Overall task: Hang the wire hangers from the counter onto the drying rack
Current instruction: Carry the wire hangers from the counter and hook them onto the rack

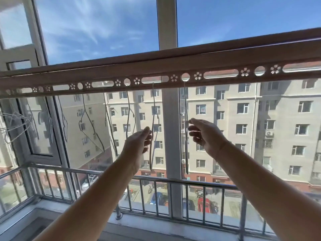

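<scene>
The brown drying rack bar [156, 70], pierced with round and oblong holes, crosses the view overhead. Several thin wire hangers hang from it, among them one [86, 115] at the left and one [129, 110] nearer the middle. My left hand [139, 141] is raised, its thumb and fingertips pinched on the hanger [153, 105] that hangs from an oblong slot. My right hand [205, 134] is beside another hanger [185, 101] hooked in a round hole. Its fingers are spread and the tips are just at the wire.
More wire hangers [15, 122] are bunched at the far left by the open window sash [43, 136]. A white window post [172, 136] stands behind the hands. A metal railing [156, 180] runs below, above the sill [139, 223].
</scene>
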Tool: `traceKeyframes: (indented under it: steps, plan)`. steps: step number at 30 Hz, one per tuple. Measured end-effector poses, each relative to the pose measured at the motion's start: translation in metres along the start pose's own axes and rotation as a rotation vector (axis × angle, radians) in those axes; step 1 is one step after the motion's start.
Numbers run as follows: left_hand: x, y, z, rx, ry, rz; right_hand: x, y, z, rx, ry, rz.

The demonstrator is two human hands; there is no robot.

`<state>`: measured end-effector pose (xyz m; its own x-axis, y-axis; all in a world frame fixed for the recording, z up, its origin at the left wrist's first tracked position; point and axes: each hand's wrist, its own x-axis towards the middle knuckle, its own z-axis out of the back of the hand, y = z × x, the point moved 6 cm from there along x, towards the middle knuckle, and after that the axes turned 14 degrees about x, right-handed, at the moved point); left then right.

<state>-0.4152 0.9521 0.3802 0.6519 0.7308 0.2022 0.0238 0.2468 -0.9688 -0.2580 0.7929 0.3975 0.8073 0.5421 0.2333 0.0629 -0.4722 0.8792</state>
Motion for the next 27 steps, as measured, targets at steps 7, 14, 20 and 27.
traceKeyframes:
  steps: [7, 14, 20, 27]
  plan:
    - [-0.033, 0.077, -0.013, 0.082, 0.122, 0.089, -0.028, -0.047, 0.043, -0.076, -0.037, -0.023]
    - [-0.061, 0.128, -0.079, 0.294, 0.478, 0.056, -0.071, -0.091, 0.116, -0.21, -0.015, -0.11]
    - [-0.09, 0.138, -0.166, 0.358, 0.703, -0.068, -0.111, -0.081, 0.197, -0.332, -0.148, -0.078]
    - [-0.14, 0.134, -0.285, 0.341, 0.922, -0.185, -0.181, -0.036, 0.311, -0.605, -0.418, 0.019]
